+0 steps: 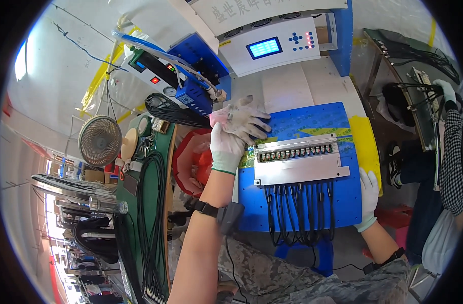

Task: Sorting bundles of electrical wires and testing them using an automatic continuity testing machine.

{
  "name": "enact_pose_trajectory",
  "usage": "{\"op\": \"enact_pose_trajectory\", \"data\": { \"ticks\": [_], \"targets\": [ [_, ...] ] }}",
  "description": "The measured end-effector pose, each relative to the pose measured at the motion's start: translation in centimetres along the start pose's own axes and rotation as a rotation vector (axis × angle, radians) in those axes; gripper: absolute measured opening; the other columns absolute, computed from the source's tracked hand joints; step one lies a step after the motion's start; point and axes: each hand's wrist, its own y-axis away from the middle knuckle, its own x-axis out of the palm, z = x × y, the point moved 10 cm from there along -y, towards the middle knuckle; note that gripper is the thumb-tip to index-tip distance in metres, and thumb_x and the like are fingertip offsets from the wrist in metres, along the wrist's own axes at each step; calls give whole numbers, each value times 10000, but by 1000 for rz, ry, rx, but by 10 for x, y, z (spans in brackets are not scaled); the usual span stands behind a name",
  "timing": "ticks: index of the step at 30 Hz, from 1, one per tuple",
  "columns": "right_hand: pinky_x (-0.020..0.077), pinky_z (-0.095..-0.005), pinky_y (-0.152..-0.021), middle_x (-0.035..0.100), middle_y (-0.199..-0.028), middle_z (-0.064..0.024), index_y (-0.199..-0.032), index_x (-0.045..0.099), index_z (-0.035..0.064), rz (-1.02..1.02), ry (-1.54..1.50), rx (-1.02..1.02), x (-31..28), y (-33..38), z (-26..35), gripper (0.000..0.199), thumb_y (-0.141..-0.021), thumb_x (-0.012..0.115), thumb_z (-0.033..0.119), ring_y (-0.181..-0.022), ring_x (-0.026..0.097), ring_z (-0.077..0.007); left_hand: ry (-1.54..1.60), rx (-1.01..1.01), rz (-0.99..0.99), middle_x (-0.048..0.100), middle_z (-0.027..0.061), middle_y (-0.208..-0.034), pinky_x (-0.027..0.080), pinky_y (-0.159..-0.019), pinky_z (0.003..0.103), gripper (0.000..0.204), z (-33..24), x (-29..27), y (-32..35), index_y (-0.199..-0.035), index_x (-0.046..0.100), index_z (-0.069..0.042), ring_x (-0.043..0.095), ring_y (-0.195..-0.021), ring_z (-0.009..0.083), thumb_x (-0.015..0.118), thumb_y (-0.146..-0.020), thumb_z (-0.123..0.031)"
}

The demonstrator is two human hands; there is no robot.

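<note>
A rectangular screen (265, 47), lit blue with a dark frame, sits on the white sloped control panel (272, 45) at the top centre. Above it, a long white sign (251, 9) carries grey lettering. A small yellow label (225, 43) sits at the panel's left edge.

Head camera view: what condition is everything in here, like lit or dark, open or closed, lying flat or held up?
Left hand: gloved, fingers spread flat on the blue board's corner.
Right hand: gloved, gripping the blue board's right edge.
Blue board: lying flat.
White plate: flat on the board, black cables plugged in.
Screen: lit blue.
Fan: cannot tell if spinning.
</note>
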Motion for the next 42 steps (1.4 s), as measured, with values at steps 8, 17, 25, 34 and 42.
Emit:
{"op": "enact_pose_trajectory", "data": {
  "ticks": [8, 17, 25, 34, 42],
  "targets": [
    [352, -484, -1027, 588, -1248, -130, -1217, 584, 74, -45, -8, 0, -5, 1, -1, 398, -880, 535, 281, -1209, 522, -301, -5, 18, -34, 373, 195, -1458, 263, -1153, 483, 549, 0, 0, -1, -1441, 284, -5, 357, -1356, 355, 380, -981, -289],
    [360, -476, -1018, 597, -1231, -125, -1216, 579, 72, -28, 18, -25, -5, -2, 3, 394, -882, 529, 276, -1185, 537, -302, 35, 10, -11, 390, 199, -1447, 290, -1137, 496, 566, 0, -2, -1, -1440, 291, -13, 378, -1343, 360, 413, -963, -292],
    [368, -474, -1001, 602, -1223, -131, -1197, 586, 68, -20, 17, -6, -4, -3, 2, 388, -879, 527, 282, -1170, 544, -308, -7, 16, -20, 392, 206, -1444, 298, -1131, 500, 567, 0, 3, 0, -1441, 290, -12, 383, -1339, 363, 413, -962, -289],
    [371, -470, -998, 606, -1220, -133, -1189, 591, 62, -38, -14, -7, -4, -1, 0, 385, -875, 525, 275, -1166, 546, -307, 19, -3, -1, 388, 209, -1443, 293, -1136, 491, 557, 1, 2, 0, -1438, 286, -1, 380, -1339, 364, 395, -967, -280],
    [370, -471, -1003, 602, -1223, -131, -1195, 585, 59, -46, -6, -16, -5, -2, 2, 382, -879, 525, 265, -1169, 543, -306, -16, 28, -16, 391, 206, -1441, 286, -1141, 488, 555, -2, 5, 1, -1436, 289, -1, 379, -1339, 362, 387, -970, -285]
  ]
}}
